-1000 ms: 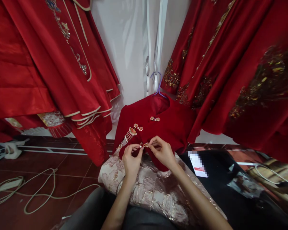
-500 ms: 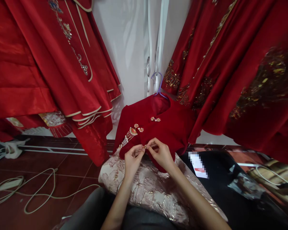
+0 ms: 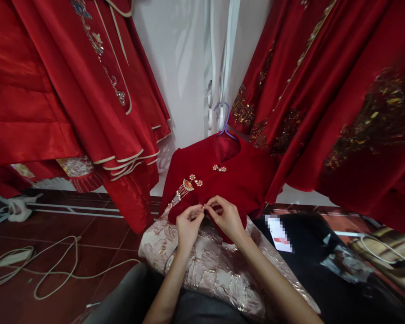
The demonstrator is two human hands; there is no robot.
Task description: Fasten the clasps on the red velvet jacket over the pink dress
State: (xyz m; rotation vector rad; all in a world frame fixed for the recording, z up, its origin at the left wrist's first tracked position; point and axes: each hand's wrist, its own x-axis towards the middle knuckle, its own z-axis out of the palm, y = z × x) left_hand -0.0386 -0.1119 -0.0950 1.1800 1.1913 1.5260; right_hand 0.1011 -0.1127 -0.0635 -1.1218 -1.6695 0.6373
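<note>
A dark red velvet jacket [image 3: 236, 180] on a purple hanger [image 3: 223, 120] lies over my lap, above a pale pink brocade skirt [image 3: 209, 270]. It carries a pearl clasp [image 3: 219, 168] near the collar and a tasselled gold brooch [image 3: 186, 185] lower left. My left hand [image 3: 188, 225] and my right hand [image 3: 225, 217] meet at the jacket's front edge. Both pinch a small pearl clasp [image 3: 204, 207] between thumb and fingers.
Red embroidered gowns [image 3: 70, 90] hang at left, and more gowns [image 3: 340, 99] hang at right, beside a white wall. White cables [image 3: 43, 270] trail over the dark red tiled floor. A black bag [image 3: 324, 270] with a paper tag [image 3: 279, 234] lies at right.
My hands have drawn closer together on the small clasp, fingertips now touching. The view has shifted slightly.
</note>
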